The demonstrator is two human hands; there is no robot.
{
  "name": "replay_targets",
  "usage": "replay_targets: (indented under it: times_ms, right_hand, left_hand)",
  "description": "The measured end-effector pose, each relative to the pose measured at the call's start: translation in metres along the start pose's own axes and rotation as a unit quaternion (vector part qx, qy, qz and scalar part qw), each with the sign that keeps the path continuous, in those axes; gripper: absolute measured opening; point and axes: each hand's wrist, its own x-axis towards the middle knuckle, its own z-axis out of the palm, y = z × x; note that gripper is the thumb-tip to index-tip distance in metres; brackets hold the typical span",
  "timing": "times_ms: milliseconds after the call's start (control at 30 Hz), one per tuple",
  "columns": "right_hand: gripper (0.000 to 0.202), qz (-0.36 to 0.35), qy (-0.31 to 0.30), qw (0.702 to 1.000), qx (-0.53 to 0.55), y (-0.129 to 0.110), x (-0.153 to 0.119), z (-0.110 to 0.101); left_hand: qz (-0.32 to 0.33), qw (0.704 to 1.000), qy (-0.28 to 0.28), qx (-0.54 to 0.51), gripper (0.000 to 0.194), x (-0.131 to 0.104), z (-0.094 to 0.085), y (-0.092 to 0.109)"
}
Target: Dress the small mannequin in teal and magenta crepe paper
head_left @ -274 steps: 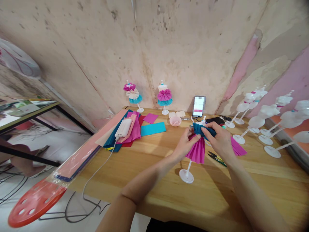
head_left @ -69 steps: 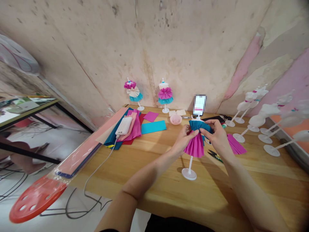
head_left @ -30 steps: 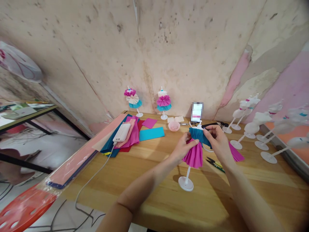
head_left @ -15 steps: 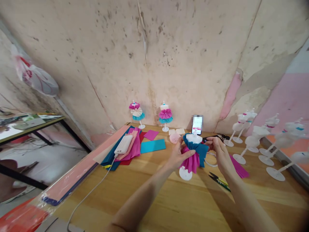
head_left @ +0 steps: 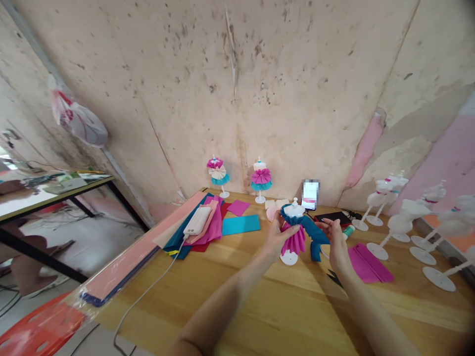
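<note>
Left fingers (head_left: 293,231) clamped the teal strip (head_left: 313,232) on the dress form (head_left: 294,210), pink skirt (head_left: 293,242) already on, tail (head_left: 315,251) ungathered toward 4 o'clock; right fingers (head_left: 328,222), couldn't tell.

Both bare forearms (head_left: 228,294) extend forward: left hand (head_left: 276,238) closed in a grip, thumb extended; right hand (head_left: 337,243) raised, fingers (head_left: 327,225) bent.
</note>
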Motion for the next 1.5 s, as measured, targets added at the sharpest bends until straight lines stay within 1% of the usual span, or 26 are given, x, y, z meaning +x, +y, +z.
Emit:
replay_targets:
  times_ms: [67,100,167,233,267,300,333,367,400,500,567,633,667,733,900,1133,1367,1500]
  right_hand:
    - [0.06,0.005,0.013,1.0,0.026,-0.001,-0.004,0.006]
    - [0.06,-0.008,0.013,0.999,0.036,-0.003,-0.006,0.009]
    - [0.061,-0.071,0.004,0.997,0.034,-0.014,-0.01,0.014]
    - [0.06,-0.131,-0.031,0.991,0.024,-0.029,-0.017,0.017]
    - [0.06,-0.147,-0.051,0.988,0.017,-0.039,-0.021,0.018]
    - [0.065,-0.157,-0.073,0.985,0.007,-0.049,-0.025,0.018]
    - [0.072,-0.159,-0.098,0.982,-0.006,-0.058,-0.029,0.017]
    - [0.077,-0.159,-0.11,0.981,-0.019,-0.067,-0.033,0.017]
    - [0.077,-0.154,-0.118,0.98,-0.034,-0.074,-0.037,0.015]
    - [0.063,-0.138,-0.093,0.984,-0.066,-0.086,-0.042,0.01]
    - [0.047,-0.121,-0.083,0.986,-0.077,-0.088,-0.042,0.006]
    - [0.032,-0.11,-0.091,0.986,-0.086,-0.088,-0.041,0.003]
    - [0.027,-0.108,-0.098,0.985,-0.09,-0.089,-0.04,0.002]
    - [0.021,-0.107,-0.116,0.983,-0.096,-0.09,-0.039,0.0]
    - [0.02,-0.084,-0.127,0.985,-0.083,-0.094,-0.038,0.0]
    - [0.023,-0.061,-0.143,0.985,-0.076,-0.093,-0.036,-0.002]
    - [0.022,-0.065,-0.14,0.985,-0.077,-0.093,-0.035,-0.002]
    - [0.021,-0.065,-0.137,0.986,-0.076,-0.094,-0.037,-0.001]
  left_hand:
    - [-0.009,1.0,0.004,0.002,0.057,0.001,-0.001,-0.001]
    - [-0.017,1.0,0.005,0.005,0.057,0.001,-0.001,-0.001]
    - [-0.031,0.999,0.002,0.004,0.058,0.001,0.0,0.0]
    - [-0.041,0.999,-0.002,-0.003,0.061,-0.001,0.002,0.003]
    - [-0.046,0.999,-0.004,-0.006,0.062,-0.003,0.004,0.004]
    - [-0.05,0.999,-0.006,-0.007,0.062,-0.004,0.006,0.005]
    - [-0.054,0.998,-0.013,-0.006,0.063,-0.006,0.008,0.006]
    - [-0.056,0.998,-0.019,-0.006,0.062,-0.008,0.01,0.007]
    - [-0.056,0.998,-0.027,-0.005,0.061,-0.01,0.011,0.008]
    - [-0.056,0.998,-0.043,0.007,0.059,-0.014,0.015,0.008]
    - [-0.058,0.997,-0.048,0.02,0.06,-0.016,0.016,0.006]
    - [-0.06,0.996,-0.052,0.029,0.061,-0.016,0.017,0.004]
    - [-0.059,0.996,-0.054,0.032,0.061,-0.016,0.017,0.004]
    - [-0.058,0.996,-0.059,0.039,0.061,-0.015,0.017,0.003]
    - [-0.057,0.995,-0.067,0.047,0.055,-0.014,0.015,0.002]
    - [-0.085,0.992,-0.074,0.05,0.056,-0.012,0.012,-0.001]
    - [-0.088,0.991,-0.09,0.05,0.053,-0.014,0.014,0.0]
    - [-0.087,0.99,-0.093,0.06,0.059,-0.013,0.012,-0.001]
